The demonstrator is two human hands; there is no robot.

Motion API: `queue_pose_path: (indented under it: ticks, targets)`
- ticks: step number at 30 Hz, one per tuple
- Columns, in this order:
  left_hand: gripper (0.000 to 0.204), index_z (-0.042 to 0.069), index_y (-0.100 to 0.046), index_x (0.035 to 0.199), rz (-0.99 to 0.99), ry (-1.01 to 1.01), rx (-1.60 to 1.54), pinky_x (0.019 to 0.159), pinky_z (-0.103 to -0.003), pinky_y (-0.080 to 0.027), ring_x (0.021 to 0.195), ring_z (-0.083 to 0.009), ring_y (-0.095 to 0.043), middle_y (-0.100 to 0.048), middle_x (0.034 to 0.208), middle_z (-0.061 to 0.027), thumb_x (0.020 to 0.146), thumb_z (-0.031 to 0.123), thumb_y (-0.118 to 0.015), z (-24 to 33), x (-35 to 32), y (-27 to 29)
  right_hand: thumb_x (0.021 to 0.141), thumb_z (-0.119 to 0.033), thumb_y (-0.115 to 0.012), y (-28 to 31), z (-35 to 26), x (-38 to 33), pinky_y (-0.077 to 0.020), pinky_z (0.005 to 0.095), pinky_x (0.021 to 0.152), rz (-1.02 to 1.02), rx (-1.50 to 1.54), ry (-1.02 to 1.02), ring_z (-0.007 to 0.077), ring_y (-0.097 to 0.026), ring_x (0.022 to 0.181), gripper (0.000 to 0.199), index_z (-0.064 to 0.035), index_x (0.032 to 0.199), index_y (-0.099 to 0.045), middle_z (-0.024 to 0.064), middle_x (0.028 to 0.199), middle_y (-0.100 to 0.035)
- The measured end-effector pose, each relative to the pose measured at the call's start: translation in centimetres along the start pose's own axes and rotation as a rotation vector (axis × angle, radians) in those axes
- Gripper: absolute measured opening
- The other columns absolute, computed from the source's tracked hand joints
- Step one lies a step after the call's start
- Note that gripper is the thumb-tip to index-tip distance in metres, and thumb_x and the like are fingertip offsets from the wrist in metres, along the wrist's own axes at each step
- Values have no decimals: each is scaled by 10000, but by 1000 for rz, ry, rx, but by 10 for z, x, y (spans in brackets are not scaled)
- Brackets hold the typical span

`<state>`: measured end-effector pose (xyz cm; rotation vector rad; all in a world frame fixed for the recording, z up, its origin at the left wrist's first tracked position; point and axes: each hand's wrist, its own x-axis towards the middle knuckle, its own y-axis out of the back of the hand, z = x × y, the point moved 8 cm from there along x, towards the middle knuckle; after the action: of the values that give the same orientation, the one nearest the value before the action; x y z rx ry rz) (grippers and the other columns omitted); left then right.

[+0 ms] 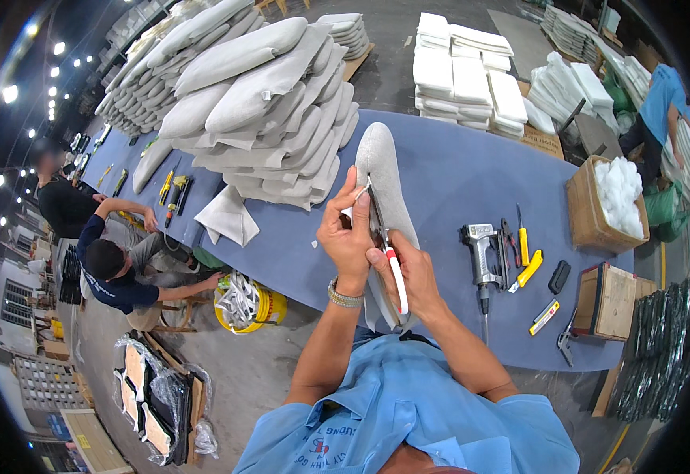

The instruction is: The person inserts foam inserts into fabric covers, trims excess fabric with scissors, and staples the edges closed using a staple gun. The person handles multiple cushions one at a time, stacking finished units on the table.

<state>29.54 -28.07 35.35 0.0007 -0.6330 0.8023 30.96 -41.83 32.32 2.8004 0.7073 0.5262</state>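
A long grey fabric-covered pad (384,158) with a rounded far end stands on edge in front of me, its near end close to my shirt. My left hand (345,237) is closed on the pad's left edge, its fingertips pinching the fabric by a small whitish bit. In my right hand (410,265) is a pair of scissors with red-and-white handles (395,276). The blades point away from me along that edge, between my hands. My fingers partly hide the blades, so whether they are apart cannot be made out.
Grey padded pieces (258,110) are piled high at the left of the blue table (455,174). To the right lie a staple gun (483,253), yellow knife (526,271) and air blow gun (568,340). A carton of white stuffing (586,201) stands beyond. A co-worker (112,268) sits left, near a yellow bucket (270,308).
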Motion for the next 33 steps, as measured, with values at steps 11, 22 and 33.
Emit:
queue_pose_path:
  ticks: [11,22,33]
  targets:
    - [128,24,-612,931,17,187,-227,951,-262,-490,1072,-102,-630,-682,1317,-197,1009,112,-665,-18,17,20,1002,-301,-674,0,17,-24,-450,256,597,-212,394,-166,76,-549,651,352,-26,1218,-638,22,731,-584]
    - [77,40,-637,936,128,288,-381,955,-258,-449,1063,-95,-582,-641,1389,-169,984,74,-686,-46,21,36,827,-281,-788,128,221,-41,-518,474,954,74,-669,-272,432,-653,1096,494,-85,1266,-673,220,1159,-705]
    - [23,41,-665,994,27,209,-178,910,-237,-516,1125,-105,-628,-601,1435,-190,980,42,-683,-24,8,34,807,-60,-735,11,-21,38,-411,476,1145,-141,-295,311,418,-473,1404,823,-76,1553,-388,241,1548,-433]
